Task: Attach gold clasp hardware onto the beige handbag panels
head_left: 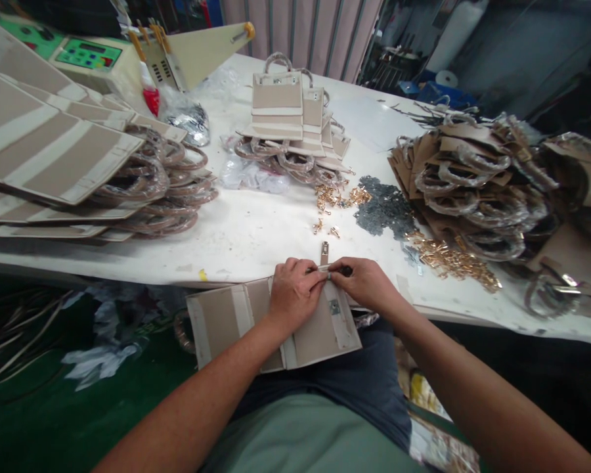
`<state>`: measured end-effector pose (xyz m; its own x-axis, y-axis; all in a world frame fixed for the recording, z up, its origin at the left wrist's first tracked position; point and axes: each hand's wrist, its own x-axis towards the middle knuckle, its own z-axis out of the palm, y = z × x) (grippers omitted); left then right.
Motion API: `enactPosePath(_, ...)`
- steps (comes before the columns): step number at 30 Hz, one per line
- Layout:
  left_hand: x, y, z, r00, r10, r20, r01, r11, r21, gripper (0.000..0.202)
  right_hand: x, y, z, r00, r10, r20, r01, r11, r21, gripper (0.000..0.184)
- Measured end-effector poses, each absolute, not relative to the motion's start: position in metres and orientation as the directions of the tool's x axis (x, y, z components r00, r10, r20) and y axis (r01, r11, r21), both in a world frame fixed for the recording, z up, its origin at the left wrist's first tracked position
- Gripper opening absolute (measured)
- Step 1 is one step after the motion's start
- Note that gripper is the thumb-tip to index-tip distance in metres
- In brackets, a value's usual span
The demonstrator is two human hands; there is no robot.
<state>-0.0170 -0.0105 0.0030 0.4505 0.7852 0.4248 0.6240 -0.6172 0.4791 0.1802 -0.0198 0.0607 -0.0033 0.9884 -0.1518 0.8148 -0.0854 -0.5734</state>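
A beige handbag panel (320, 328) with pale strips lies across my lap, against the table's front edge. My left hand (295, 289) rests over its upper part, fingers closed on the panel's edge. Meeting it there, my right hand (359, 279) pinches at the same edge; whatever small piece sits between its fingertips is too hidden to name. Just beyond the fingers a short tan strap with a metal fitting (325, 251) points away from me. A small metal plate (334, 307) shows on the panel near my right hand.
Gold metal fittings (453, 263) and dark flat metal pieces (384, 207) lie in heaps on the white table (256, 230). Stacks of bag panels with wrapped handles stand at left (54, 144), centre back (278, 98) and right (473, 177). A machine control panel (89, 54) is back left.
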Motion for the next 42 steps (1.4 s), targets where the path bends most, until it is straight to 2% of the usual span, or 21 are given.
enactPosePath(3,-0.017,-0.009,0.002,0.452,0.784,0.425,0.620,-0.619,0.482,0.013,0.187,-0.019,0.063,0.040,0.981,-0.191,0.752,-0.155,-0.640,0.015)
enactPosePath(7,-0.016,-0.010,0.002,0.437,0.795,0.420,0.622,-0.605,0.498,0.013,0.191,-0.017,0.062,0.016,0.968,-0.251,0.723,-0.184,-0.666,0.019)
enactPosePath(17,-0.014,-0.009,0.001,0.433,0.804,0.407,0.630,-0.593,0.501,0.018,0.188,-0.014,0.058,0.011,0.966,-0.258,0.793,-0.166,-0.586,0.016)
enactPosePath(23,-0.014,-0.009,0.005,0.443,0.818,0.368,0.643,-0.576,0.505,0.017,0.186,-0.015,0.053,0.064,0.983,-0.174,0.771,-0.159,-0.617,0.010)
enactPosePath(26,-0.014,-0.009,0.008,0.457,0.813,0.361,0.645,-0.582,0.495,0.016,0.188,-0.017,0.065,0.090,0.985,-0.144,0.738,-0.163,-0.655,0.009)
enactPosePath(29,-0.015,-0.008,0.010,0.473,0.801,0.366,0.638,-0.598,0.486,0.017,0.189,-0.022,0.091,0.160,0.986,-0.053,0.548,-0.133,-0.826,0.015)
enactPosePath(31,-0.015,-0.005,0.010,0.479,0.805,0.351,0.637,-0.594,0.492,0.017,0.185,-0.024,0.107,0.237,0.968,0.086,0.304,0.010,-0.953,0.025)
enactPosePath(32,-0.016,-0.004,0.010,0.482,0.809,0.337,0.638,-0.587,0.498,0.017,0.182,-0.023,0.112,0.278,0.948,0.158,0.172,0.112,-0.979,0.030)
enactPosePath(35,-0.016,0.000,0.009,0.486,0.823,0.294,0.644,-0.565,0.515,0.016,0.169,-0.013,0.109,0.374,0.889,0.265,-0.118,0.329,-0.937,0.043)
enactPosePath(39,-0.015,0.005,0.010,0.489,0.833,0.257,0.657,-0.546,0.520,0.014,0.161,0.006,0.081,0.430,0.882,0.195,-0.276,0.334,-0.901,0.048)
enactPosePath(42,-0.016,0.007,0.012,0.493,0.835,0.244,0.652,-0.540,0.532,0.014,0.164,0.014,0.069,0.455,0.875,0.162,-0.309,0.326,-0.893,0.047)
